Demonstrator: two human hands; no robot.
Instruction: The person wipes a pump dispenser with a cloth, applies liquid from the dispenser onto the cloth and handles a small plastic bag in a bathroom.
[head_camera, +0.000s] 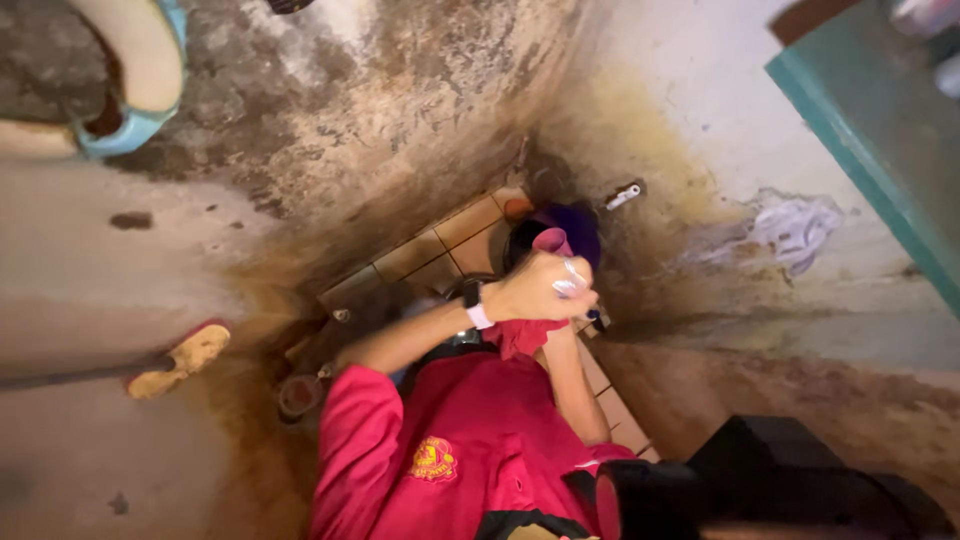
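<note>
Left hand (535, 290): clenched on pink cloth (552, 241) | right hand: hidden, cannot tell | stained walls (400, 110) close around tiled corner (440, 245)

Pkgs, signs, screens: none in view. One label-type item only: round embroidered badge (433, 459), yellow w/ red detail, sewn on chest of red shirt (470, 430), lower centre of view, just left of shirt front opening. Badge lies flat on fabric, slightly creased. Detail too small and blurred to resolve.
</note>
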